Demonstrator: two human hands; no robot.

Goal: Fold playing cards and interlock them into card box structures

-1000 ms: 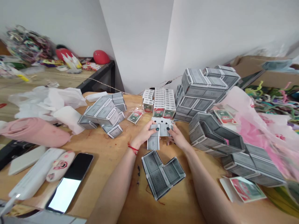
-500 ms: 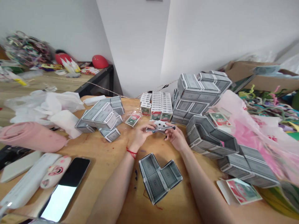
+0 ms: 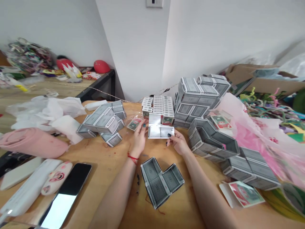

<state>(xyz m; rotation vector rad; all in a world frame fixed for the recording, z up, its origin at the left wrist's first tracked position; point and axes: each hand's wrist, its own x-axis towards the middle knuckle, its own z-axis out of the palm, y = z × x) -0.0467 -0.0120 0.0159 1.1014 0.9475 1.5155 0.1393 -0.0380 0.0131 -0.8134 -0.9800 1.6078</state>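
Note:
Both hands hold a small folded piece of playing cards over the wooden table, its pale inner side facing me. My left hand, with a red thread at the wrist, grips its left edge. My right hand pinches its right end. Just in front of my arms lies an L-shaped block of grey-backed cards. Behind the held piece stand rows of small card packs.
Larger grey card structures stand at right and back right, another pile at left. A phone, white cases and pink cloth lie at left. A pink plastic bag and a loose card box lie at right.
The held card piece has been turned over: its grey patterned back showed a second ago, now the pale side faces me. Both hands shifted slightly with it.

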